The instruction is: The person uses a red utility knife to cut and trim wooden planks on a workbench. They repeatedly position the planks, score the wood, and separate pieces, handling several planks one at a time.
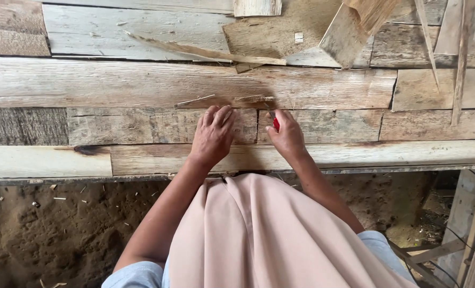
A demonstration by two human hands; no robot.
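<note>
A thin wooden strip [196, 100] lies flat along the plank seam, just beyond the fingertips of the left hand [213, 134], pale and splintery, running left to right. A second short strip [254, 98] lies just past the right hand [286, 133], frayed at its ends, nearly in line with the first. The right hand grips a small tool with a red handle [276, 124]; its dark tip points up towards that second strip.
</note>
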